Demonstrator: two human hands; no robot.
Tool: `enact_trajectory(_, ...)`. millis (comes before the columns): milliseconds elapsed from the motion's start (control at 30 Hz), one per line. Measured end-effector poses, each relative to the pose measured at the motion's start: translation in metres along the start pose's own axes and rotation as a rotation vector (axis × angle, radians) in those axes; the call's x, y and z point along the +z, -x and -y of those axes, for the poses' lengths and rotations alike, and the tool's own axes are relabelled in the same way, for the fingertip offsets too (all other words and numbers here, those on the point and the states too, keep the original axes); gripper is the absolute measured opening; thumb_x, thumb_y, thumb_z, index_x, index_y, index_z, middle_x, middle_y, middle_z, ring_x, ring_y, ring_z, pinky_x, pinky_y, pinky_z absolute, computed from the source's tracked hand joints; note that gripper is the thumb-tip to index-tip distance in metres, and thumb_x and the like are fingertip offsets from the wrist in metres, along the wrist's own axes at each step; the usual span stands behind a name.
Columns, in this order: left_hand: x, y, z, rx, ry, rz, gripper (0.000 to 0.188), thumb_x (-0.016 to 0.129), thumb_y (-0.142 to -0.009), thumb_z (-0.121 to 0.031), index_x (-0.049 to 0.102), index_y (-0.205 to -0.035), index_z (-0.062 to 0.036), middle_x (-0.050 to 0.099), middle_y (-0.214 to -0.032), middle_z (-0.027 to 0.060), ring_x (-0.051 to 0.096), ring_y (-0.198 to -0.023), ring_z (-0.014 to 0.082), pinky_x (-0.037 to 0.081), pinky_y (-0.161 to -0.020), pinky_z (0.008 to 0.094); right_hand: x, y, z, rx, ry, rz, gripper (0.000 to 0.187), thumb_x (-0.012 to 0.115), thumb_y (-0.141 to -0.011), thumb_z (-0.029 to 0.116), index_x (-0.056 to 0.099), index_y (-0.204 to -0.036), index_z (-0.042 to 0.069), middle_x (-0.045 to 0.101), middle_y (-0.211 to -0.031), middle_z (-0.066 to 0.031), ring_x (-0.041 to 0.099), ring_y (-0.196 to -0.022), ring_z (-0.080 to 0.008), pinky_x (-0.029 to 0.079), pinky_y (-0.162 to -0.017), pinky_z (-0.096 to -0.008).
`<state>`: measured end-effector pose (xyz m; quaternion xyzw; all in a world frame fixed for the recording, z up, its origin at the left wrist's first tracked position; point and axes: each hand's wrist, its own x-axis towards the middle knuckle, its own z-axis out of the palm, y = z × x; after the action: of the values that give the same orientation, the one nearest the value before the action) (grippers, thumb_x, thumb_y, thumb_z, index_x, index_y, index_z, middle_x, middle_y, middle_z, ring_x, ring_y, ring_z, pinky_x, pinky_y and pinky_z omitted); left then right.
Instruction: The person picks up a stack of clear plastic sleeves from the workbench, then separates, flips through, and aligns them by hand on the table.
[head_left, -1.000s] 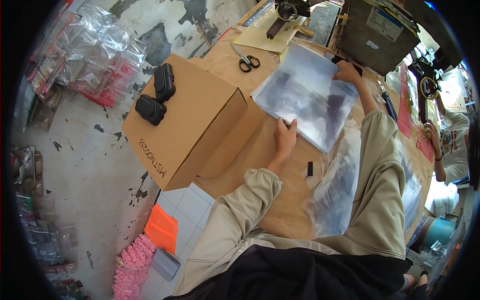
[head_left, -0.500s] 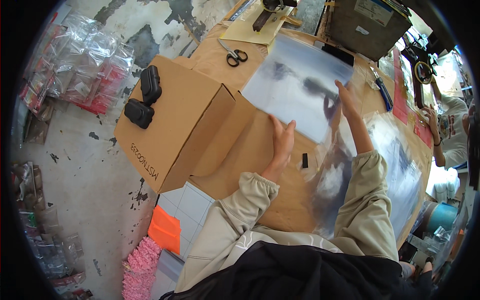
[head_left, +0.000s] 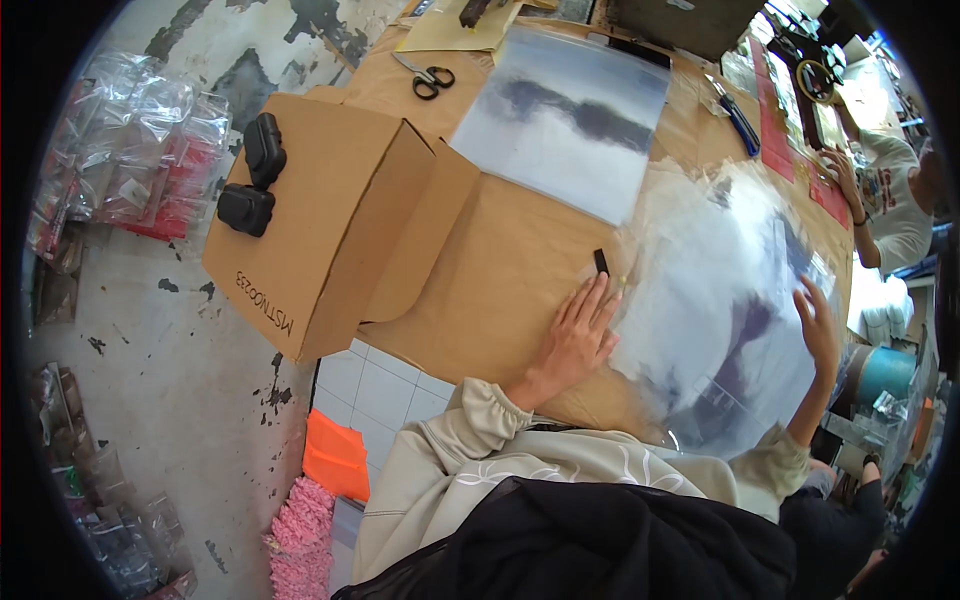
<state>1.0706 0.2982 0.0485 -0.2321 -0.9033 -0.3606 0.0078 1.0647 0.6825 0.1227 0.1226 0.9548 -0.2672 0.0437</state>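
Note:
My left hand (head_left: 575, 340) lies with its fingers stretched out on the brown-papered table, beside the left edge of a loose pile of clear plastic sheets or bags (head_left: 690, 270). A small black strip (head_left: 600, 262) lies just beyond its fingertips. At the right edge of that pile is my right hand (head_left: 818, 330), fingers apart and nothing visibly held; whether it touches the plastic I cannot tell. Farther off rests a squared stack of clear plastic sheets (head_left: 560, 125), with neither hand on it.
An open cardboard box (head_left: 310, 200) with two black cases (head_left: 264, 150) on top stands at left. Scissors (head_left: 428, 80) and a blue cutter knife (head_left: 738, 125) lie farther back. At far right, a co-worker's hand (head_left: 845, 180) is by red plastic (head_left: 828, 200).
Both hands have left the squared stack and come nearer to me, apart, to either side of the loose plastic pile. The view has shifted, so the table's things appear higher and farther left.

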Motion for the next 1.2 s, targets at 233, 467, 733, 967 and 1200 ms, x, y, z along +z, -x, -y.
enact_trajectory(233,-0.002,-0.014,0.007,0.106,-0.273,-0.105,0.04,0.058,-0.077,-0.026,0.048,-0.112,-0.0105,0.039,-0.119,0.0163,0.043,-0.102,0.0297,0.035,-0.083,0.041,0.035,0.11,-0.083,0.564,0.35,-0.233,0.072,0.045,-0.081,0.054,0.044,-0.118,-0.008,0.045,-0.116,-0.03,0.042,-0.111,-0.0355,0.028,-0.096,-0.0393)
enact_trajectory(467,0.005,-0.039,0.01,-0.011,-0.124,-0.033,0.033,0.062,-0.074,-0.022,0.049,-0.103,-0.0114,0.044,-0.108,0.0109,0.045,-0.099,0.0261,0.035,-0.079,0.0423,0.027,0.112,-0.08,0.47,0.285,-0.52,0.071,0.053,-0.077,0.052,0.043,-0.121,-0.002,0.039,-0.124,-0.0264,0.039,-0.116,-0.0329,0.027,-0.097,-0.0374)
enact_trajectory(733,-0.006,-0.041,0.026,-0.005,-0.061,-0.234,0.036,0.053,-0.072,0.003,0.057,-0.104,-0.0109,0.047,-0.091,0.0101,0.051,-0.081,0.0235,0.042,-0.068,0.0352,0.059,0.108,-0.068,0.422,0.369,-0.34,0.081,0.046,-0.077,0.059,0.02,-0.136,0.01,0.02,-0.137,-0.0239,0.017,-0.128,-0.0359,0.018,-0.102,-0.0449)
enact_trajectory(967,-0.063,-0.099,0.026,0.019,-0.145,-0.527,0.034,0.054,-0.073,0.001,0.053,-0.107,-0.0065,0.047,-0.096,0.0128,0.049,-0.084,0.0274,0.042,-0.074,0.038,0.103,0.096,0.051,0.353,0.459,-0.226,0.074,0.041,-0.079,0.06,0.021,-0.136,0.017,0.019,-0.138,-0.0197,0.018,-0.126,-0.0394,0.017,-0.095,-0.0597)
enact_trajectory(1200,-0.022,-0.058,0.019,-0.012,-0.091,-0.13,0.034,0.054,-0.08,-0.025,0.052,-0.108,-0.0055,0.045,-0.11,0.0152,0.046,-0.097,0.0317,0.04,-0.08,0.0392,0.057,0.09,-0.064,0.844,0.291,-0.473,0.078,0.041,-0.075,0.066,0.033,-0.131,0.012,0.031,-0.13,-0.02,0.028,-0.12,-0.0363,0.027,-0.093,-0.0527)
